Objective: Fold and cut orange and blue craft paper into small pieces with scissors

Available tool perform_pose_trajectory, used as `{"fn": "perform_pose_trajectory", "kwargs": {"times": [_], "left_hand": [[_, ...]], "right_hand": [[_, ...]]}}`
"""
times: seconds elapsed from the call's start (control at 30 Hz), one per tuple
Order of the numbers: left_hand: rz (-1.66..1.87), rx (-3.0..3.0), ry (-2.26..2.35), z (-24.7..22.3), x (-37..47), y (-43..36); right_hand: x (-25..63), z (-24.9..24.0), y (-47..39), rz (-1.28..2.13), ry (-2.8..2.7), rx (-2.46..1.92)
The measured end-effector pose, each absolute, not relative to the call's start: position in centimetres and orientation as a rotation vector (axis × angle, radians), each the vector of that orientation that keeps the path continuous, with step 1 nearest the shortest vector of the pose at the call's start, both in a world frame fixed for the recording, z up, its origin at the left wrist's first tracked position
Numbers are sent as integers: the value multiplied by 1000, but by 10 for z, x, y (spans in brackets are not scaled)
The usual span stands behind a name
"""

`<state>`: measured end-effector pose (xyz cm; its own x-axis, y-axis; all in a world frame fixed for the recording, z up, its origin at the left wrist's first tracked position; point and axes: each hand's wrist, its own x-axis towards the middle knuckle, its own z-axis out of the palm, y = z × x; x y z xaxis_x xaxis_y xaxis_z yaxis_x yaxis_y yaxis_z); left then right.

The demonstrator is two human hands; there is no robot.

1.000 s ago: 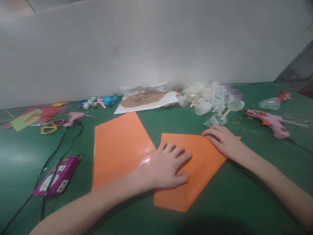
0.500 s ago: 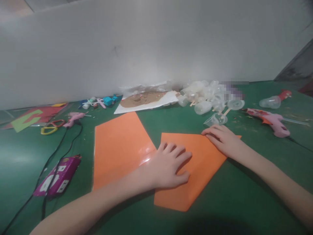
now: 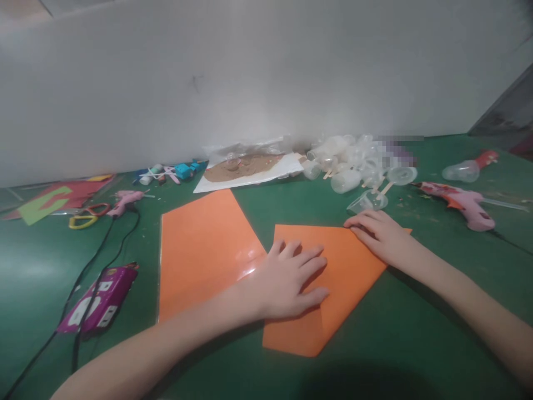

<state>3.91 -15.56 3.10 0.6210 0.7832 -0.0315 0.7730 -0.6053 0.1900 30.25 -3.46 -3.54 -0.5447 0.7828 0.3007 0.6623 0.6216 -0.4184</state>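
A folded orange sheet (image 3: 341,300) lies on the green table (image 3: 391,316). My left hand (image 3: 291,280) rests flat on its left part with the fingers spread. At the sheet's upper right edge, my right hand (image 3: 375,236) presses down, its fingers close together with the tips at the paper's top edge. A second orange sheet (image 3: 204,250), in a clear glossy sleeve, lies flat to the left, partly covered by my left forearm.
Pink glue guns lie at left (image 3: 125,203) and right (image 3: 462,205). Behind are clear plastic cups (image 3: 347,180) and a white tray of brown material (image 3: 241,169). A purple packet (image 3: 106,300) lies under black cords, near scissors (image 3: 83,222) and red sheets (image 3: 85,191).
The fingers of my left hand have spread a little more, with the thumb shifted slightly right and up. My right hand stays at the sheet's edge.
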Motion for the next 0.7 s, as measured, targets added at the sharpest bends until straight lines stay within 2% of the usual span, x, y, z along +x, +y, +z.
{"fn": "perform_pose_trajectory", "kwargs": {"times": [0.5,0.7], "left_hand": [[107,2654,1296,27,40,-158],[103,2657,1303,26,41,-158]], "right_hand": [[304,-38,-35,305,-2401,-1163],[295,-19,-47,104,-2420,-1130]]}}
